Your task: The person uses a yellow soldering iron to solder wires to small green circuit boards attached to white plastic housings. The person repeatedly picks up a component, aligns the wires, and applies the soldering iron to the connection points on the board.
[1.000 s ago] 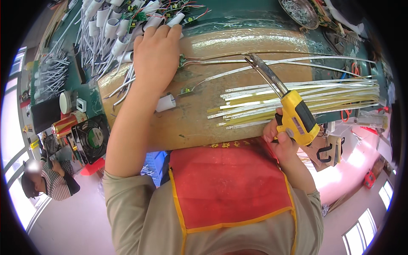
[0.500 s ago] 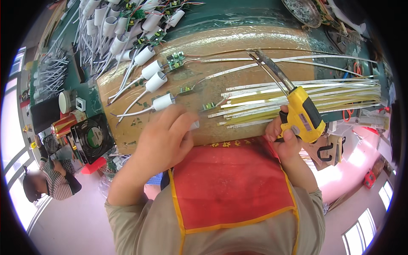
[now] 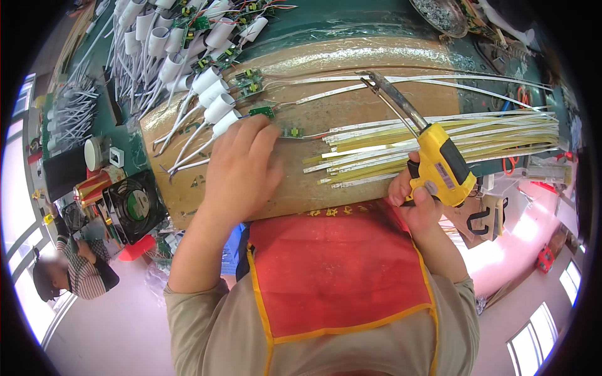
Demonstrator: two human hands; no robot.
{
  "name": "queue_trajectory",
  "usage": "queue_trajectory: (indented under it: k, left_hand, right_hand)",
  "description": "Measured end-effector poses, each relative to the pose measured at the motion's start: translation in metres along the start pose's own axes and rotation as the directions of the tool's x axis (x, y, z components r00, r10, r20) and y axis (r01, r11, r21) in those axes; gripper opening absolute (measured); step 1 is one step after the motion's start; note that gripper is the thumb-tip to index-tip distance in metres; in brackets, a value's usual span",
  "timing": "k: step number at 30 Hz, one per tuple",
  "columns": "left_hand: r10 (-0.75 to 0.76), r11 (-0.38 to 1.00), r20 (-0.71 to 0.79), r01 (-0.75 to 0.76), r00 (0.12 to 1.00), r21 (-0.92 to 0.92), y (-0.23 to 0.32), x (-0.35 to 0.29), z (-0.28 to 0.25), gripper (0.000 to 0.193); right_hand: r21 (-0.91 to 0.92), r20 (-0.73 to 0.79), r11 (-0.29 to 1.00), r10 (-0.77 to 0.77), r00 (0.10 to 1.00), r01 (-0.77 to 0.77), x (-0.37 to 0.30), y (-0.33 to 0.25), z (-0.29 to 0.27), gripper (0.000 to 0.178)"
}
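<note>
My left hand (image 3: 243, 166) is closed, its bent fingers pressed against the nearest white plastic tube (image 3: 224, 123) in a row; whatever lies beneath the palm is hidden. Grey-white cables trail left from these tubes. To their right sit small green circuit boards (image 3: 262, 111), one of them (image 3: 292, 133) by my fingers, joined by thin wires to LED strips (image 3: 338, 94). My right hand (image 3: 414, 197) grips a yellow-and-black soldering gun (image 3: 445, 166) by its handle. Its metal tip (image 3: 370, 78) points up and left, over the strips.
A bundle of white and yellow LED strips (image 3: 439, 147) covers the right of the brown board (image 3: 301, 188). Piled tubes with cables and circuit boards (image 3: 169, 44) fill the back left. A black fan (image 3: 133, 205) stands at the left edge; a metal dish (image 3: 442, 15) lies at the back right.
My left hand has moved up and left, and the row of tubes has been pushed closer together, away from me. The circuit boards have shifted with them. The soldering gun has hardly moved.
</note>
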State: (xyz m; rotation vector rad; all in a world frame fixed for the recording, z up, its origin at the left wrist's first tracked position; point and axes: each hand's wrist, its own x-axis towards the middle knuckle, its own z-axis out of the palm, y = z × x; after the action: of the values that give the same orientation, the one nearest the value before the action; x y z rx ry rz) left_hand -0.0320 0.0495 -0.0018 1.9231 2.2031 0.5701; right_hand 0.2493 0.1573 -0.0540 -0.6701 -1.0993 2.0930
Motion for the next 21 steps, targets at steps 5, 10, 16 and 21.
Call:
queue_trajectory:
  k: [5,10,16,21]
  left_hand:
    - [0.113,0.994,-0.082,-0.114,0.990,0.000,0.019,0.016,0.016,0.031]
    - [0.157,0.988,-0.124,-0.157,0.980,0.013,0.017,0.024,0.040,0.018]
    - [0.180,0.983,-0.159,-0.181,0.971,0.009,0.014,0.024,0.049,0.018]
    - [0.242,0.968,-0.202,-0.249,0.949,-0.010,0.011,0.026,0.050,0.021]
  right_hand:
    - [0.009,-0.016,1.000,0.013,1.000,-0.013,0.001,0.000,-0.001,0.058]
    - [0.002,-0.002,1.000,0.003,1.000,-0.003,0.001,-0.002,0.000,0.057]
    - [-0.007,-0.007,1.000,-0.008,1.000,0.008,0.001,0.000,0.000,0.061]
    - [-0.152,-0.005,0.987,0.051,0.999,-0.051,-0.005,-0.005,0.001,0.070]
